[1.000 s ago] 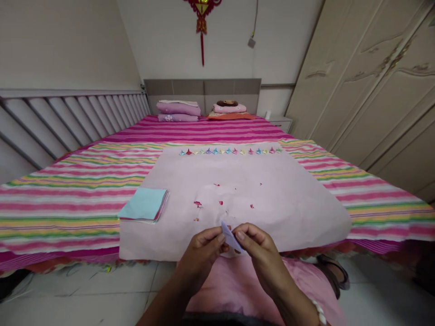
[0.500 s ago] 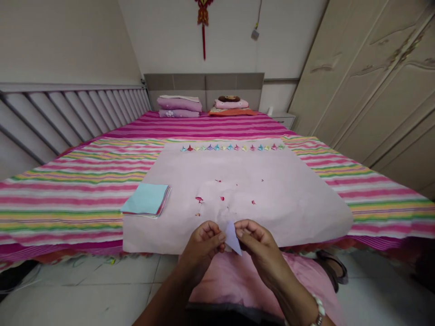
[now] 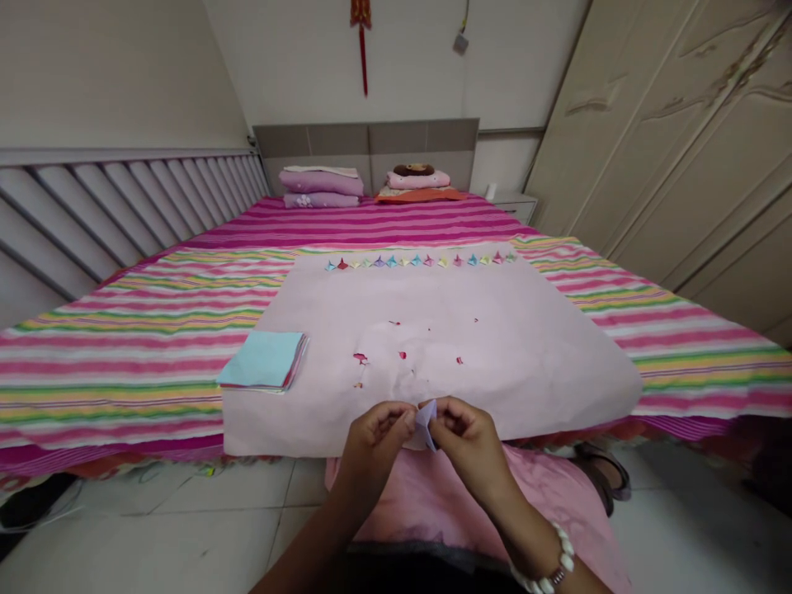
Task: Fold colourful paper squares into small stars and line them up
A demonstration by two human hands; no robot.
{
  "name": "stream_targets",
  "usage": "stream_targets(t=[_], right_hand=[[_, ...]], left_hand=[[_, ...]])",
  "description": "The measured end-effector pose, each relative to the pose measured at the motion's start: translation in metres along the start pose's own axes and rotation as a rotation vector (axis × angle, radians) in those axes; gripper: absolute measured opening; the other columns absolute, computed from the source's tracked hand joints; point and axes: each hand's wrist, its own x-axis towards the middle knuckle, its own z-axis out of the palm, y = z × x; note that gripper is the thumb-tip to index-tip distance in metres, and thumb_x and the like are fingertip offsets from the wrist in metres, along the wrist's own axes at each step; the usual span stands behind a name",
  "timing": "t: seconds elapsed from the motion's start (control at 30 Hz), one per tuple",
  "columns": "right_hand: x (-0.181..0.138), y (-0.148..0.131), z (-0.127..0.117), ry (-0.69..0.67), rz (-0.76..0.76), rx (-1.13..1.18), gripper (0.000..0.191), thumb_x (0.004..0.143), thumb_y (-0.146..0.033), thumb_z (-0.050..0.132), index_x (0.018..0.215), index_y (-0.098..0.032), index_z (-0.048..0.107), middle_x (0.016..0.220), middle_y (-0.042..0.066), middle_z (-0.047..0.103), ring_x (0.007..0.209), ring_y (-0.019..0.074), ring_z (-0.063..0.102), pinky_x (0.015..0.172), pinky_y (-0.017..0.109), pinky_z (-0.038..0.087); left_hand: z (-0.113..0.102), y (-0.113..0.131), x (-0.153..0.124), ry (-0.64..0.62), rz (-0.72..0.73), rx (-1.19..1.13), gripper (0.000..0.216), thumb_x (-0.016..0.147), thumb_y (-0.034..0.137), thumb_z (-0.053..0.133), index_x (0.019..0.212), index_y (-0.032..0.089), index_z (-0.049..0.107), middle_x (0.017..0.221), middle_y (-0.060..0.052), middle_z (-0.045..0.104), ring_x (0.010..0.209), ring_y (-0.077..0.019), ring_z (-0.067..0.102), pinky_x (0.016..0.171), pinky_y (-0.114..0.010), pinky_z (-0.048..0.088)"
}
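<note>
Between my two hands is a small piece of folded lavender origami paper (image 3: 426,424), held over the near edge of a large pale pink sheet (image 3: 513,330). My left hand (image 3: 382,431) pinches its left side between thumb and fingers. On the other side, my right hand (image 3: 463,429) grips it with thumb and curled fingers; a bead bracelet is on that wrist. The fingertips cover part of the folds. Along the sheet's far edge runs a row of small folded paper pieces (image 3: 391,261) in several colours. A stack of square paper (image 3: 263,360), light blue on top, lies at the sheet's left.
Small torn holes (image 3: 360,358) in the sheet show red beneath. The sheet lies on a striped bedspread (image 3: 129,342). Folded bedding (image 3: 322,186) sits by the headboard (image 3: 309,144). A pink cushion or cloth (image 3: 421,503) is below my hands. Wardrobe doors (image 3: 693,165) stand at right.
The lavender paper was a flat triangle and now shows opened, pointed folds. My fingers have shifted on it, the left hand coming closer to the right. The view has tilted slightly down.
</note>
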Motion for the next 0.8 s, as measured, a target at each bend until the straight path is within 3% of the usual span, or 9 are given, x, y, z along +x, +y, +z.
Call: stream_targets(t=[0.13, 0.27, 0.47, 0.57, 0.67, 0.8], right_hand=[[-0.001, 0.004, 0.000, 0.057, -0.186, -0.207, 0.010, 0.074, -0.017, 0.062, 0.076, -0.018, 0.072, 0.064, -0.001, 0.055, 0.058, 0.0130, 0.049, 0.053, 0.024, 0.039], [-0.003, 0.003, 0.001, 0.030, -0.230, -0.191, 0.013, 0.077, -0.018, 0.061, 0.084, -0.020, 0.073, 0.074, 0.003, 0.061, 0.063, 0.0145, 0.054, 0.055, 0.025, 0.043], [-0.003, -0.001, -0.003, 0.002, -0.173, -0.034, 0.013, 0.072, -0.018, 0.065, 0.081, -0.020, 0.074, 0.084, 0.005, 0.065, 0.068, 0.0155, 0.057, 0.059, 0.026, 0.046], [-0.002, -0.003, -0.005, -0.009, -0.088, 0.054, 0.013, 0.068, -0.018, 0.067, 0.079, -0.020, 0.074, 0.081, 0.004, 0.064, 0.064, 0.0141, 0.055, 0.057, 0.026, 0.045], [-0.002, -0.004, -0.006, -0.028, 0.002, 0.129, 0.012, 0.068, -0.020, 0.067, 0.077, -0.019, 0.074, 0.073, 0.002, 0.064, 0.062, 0.0139, 0.054, 0.058, 0.026, 0.044], [-0.003, -0.005, -0.007, -0.040, 0.076, 0.168, 0.010, 0.068, -0.021, 0.068, 0.075, -0.017, 0.074, 0.064, 0.000, 0.063, 0.061, 0.0141, 0.055, 0.059, 0.026, 0.043]], left_hand=[[0.004, 0.003, -0.003, -0.010, -0.009, 0.152, 0.029, 0.068, 0.027, 0.073, 0.094, 0.015, 0.068, 0.081, -0.006, 0.071, 0.073, -0.0184, 0.066, 0.066, -0.027, 0.054], [0.006, 0.004, -0.004, -0.020, 0.035, 0.166, 0.022, 0.076, 0.026, 0.062, 0.094, 0.016, 0.067, 0.086, -0.008, 0.073, 0.077, -0.0197, 0.069, 0.068, -0.029, 0.057], [-0.001, 0.004, -0.002, -0.011, 0.220, 0.348, 0.015, 0.080, 0.020, 0.058, 0.091, 0.018, 0.067, 0.095, -0.008, 0.072, 0.082, -0.0191, 0.068, 0.072, -0.030, 0.056], [-0.005, 0.003, 0.000, 0.023, 0.351, 0.386, 0.015, 0.079, 0.014, 0.060, 0.092, 0.018, 0.064, 0.105, -0.009, 0.069, 0.096, -0.0206, 0.065, 0.080, -0.033, 0.054], [-0.008, 0.004, -0.001, -0.082, 0.531, 0.402, 0.015, 0.082, 0.010, 0.055, 0.088, 0.019, 0.065, 0.112, -0.009, 0.066, 0.107, -0.0196, 0.061, 0.091, -0.034, 0.050], [-0.010, 0.006, -0.004, -0.198, 0.633, 0.439, 0.030, 0.078, 0.008, 0.061, 0.105, 0.021, 0.063, 0.113, -0.009, 0.066, 0.106, -0.0192, 0.061, 0.092, -0.034, 0.049]])
